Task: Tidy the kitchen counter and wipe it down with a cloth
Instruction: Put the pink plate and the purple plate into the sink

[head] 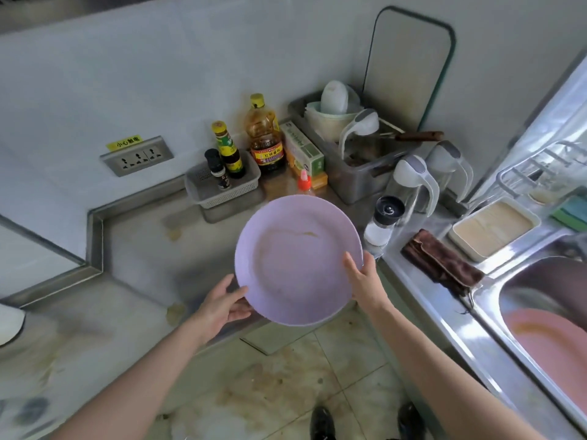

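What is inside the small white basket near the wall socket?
The white basket holds two upright bottles: a small black-capped bottle in front and a taller yellow-capped bottle behind it. Their bases, and anything lying low behind the basket's wall, cannot be seen.

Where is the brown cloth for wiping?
In the head view the brown cloth lies folded on the right, on the steel ledge beside the sink, between the salt grinder and the white tray. Neither hand touches it.
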